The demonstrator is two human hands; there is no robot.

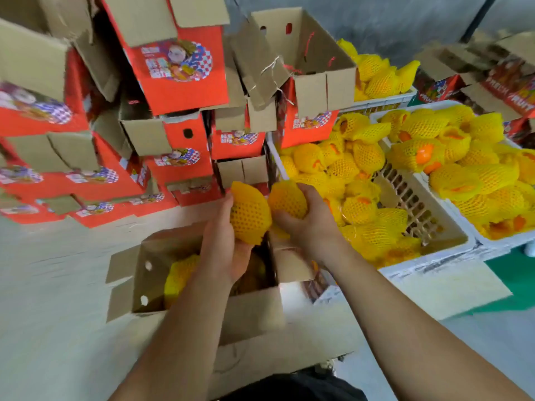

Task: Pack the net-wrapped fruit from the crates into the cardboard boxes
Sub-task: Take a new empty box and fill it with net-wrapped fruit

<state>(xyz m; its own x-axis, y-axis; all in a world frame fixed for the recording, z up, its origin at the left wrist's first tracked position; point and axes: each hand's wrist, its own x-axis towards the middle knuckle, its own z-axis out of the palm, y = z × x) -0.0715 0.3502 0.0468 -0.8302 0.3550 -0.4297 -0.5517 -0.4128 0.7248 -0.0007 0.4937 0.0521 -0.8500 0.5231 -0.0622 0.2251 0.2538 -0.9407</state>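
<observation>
Head view: two net-wrapped fruits sit in the person's hands above the open cardboard box [254,311]. The left hand [224,247] curls round the left fruit [250,217]; the right hand [307,224] grips the right fruit [286,198]. Another wrapped fruit [181,274] lies inside the box. White crates [434,256] of netted fruit stand to the right, and stacked red boxes [179,82] behind.

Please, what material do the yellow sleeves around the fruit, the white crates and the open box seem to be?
Yellow sleeves: probably soft foam netting, matte, with a regular mesh of holes.
White crates: likely rigid plastic, with slotted moulded walls.
Open box: plain brown cardboard, matte, with folded flaps.
</observation>
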